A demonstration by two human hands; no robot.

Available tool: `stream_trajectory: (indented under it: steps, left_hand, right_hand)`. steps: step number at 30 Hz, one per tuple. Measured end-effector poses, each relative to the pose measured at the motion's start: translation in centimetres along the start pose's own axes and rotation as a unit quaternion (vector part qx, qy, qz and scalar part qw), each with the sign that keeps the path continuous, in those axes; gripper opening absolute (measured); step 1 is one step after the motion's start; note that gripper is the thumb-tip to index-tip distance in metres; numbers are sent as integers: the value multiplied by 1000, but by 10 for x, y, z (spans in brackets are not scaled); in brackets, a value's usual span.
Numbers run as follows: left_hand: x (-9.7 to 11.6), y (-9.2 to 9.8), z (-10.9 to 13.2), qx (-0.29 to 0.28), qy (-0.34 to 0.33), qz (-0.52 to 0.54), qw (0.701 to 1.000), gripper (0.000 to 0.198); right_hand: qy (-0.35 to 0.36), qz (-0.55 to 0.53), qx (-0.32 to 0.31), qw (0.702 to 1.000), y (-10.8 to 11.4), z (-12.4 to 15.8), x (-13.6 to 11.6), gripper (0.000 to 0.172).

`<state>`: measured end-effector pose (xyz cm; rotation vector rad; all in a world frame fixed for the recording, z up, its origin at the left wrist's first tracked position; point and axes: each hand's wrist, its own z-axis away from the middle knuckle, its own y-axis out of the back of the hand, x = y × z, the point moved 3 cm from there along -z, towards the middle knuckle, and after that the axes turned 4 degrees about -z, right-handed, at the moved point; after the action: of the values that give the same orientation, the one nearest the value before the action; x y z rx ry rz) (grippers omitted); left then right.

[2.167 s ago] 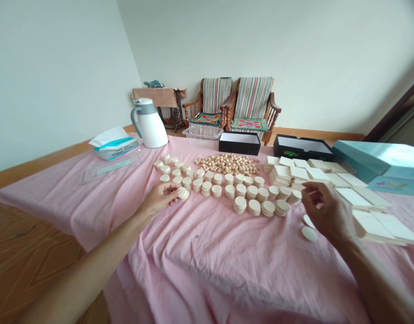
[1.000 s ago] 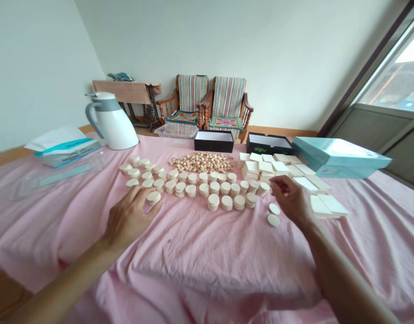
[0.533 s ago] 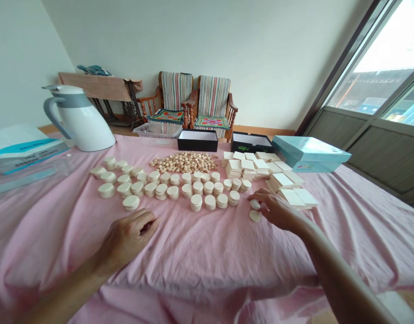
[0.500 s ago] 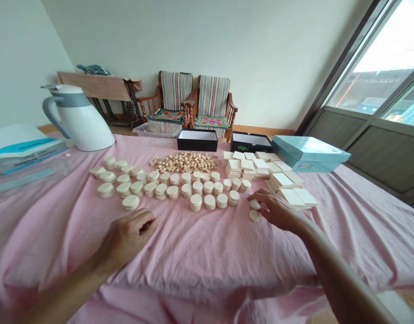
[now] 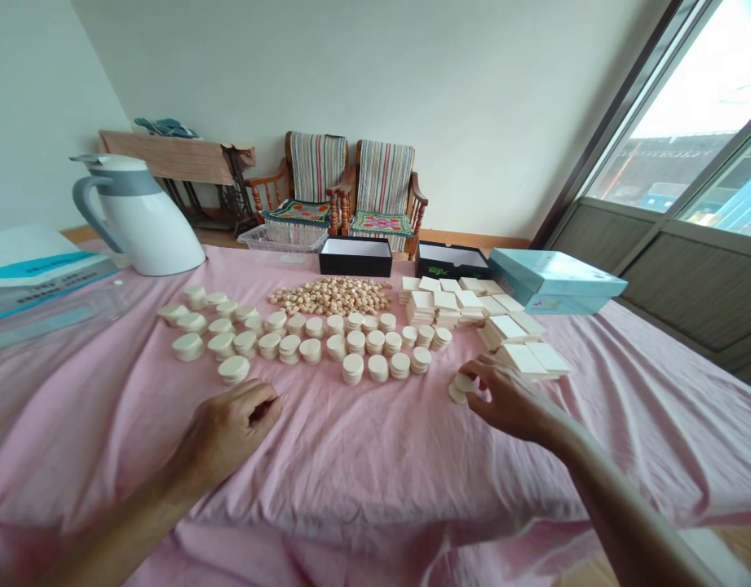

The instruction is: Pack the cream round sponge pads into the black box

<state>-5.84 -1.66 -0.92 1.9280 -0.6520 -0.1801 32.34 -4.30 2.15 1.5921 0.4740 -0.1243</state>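
left hand (image 5: 225,432) curled on the pink cloth (image 5: 375,481) toward the near edge, just short of the nearest disc stack (image 5: 233,369); grip unreadable, nothing seen in it. right hand (image 5: 510,401) thumb and fingertips pinched on two loose discs (image 5: 457,388), overlapping, just beside the tiles (image 5: 525,359). judged: gathering strays. next move calls for squaring the pair before lifting.

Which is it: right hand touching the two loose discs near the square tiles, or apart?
Touching. Head view: the right hand has its fingers wrapped on the upper of the two loose round discs, with no gap visible.
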Motion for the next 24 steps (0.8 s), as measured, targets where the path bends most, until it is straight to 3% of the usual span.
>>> stream_trajectory:
  steps: [8, 12, 15, 18, 20, 24]
  left_hand:
    - [5, 3, -1, -13, 10, -7, 1000, 23]
    - [4, 3, -1, -14, 14, 1, 1000, 23]
    - [4, 5, -1, -9, 21, 24, 999, 23]
    - [16, 11, -3, 11, 54, 96, 994, 17]
    - [32, 13, -6, 7, 101, 197, 975, 12]
    - [72, 7, -12, -51, 172, 439, 881, 24]
  right_hand:
    - [7, -16, 1, 1000, -15, 5, -6, 13]
    - [29, -4, 31, 999, -22, 4, -9, 9]
    - [51, -12, 66, 996, -21, 2, -23, 7]
    - [97, -74, 100, 987, -16, 0, -55, 15]
    - [135, -119, 114, 977, -14, -2, -82, 21]
    - [188, -170, 99, 962, -24, -2, -133, 35]
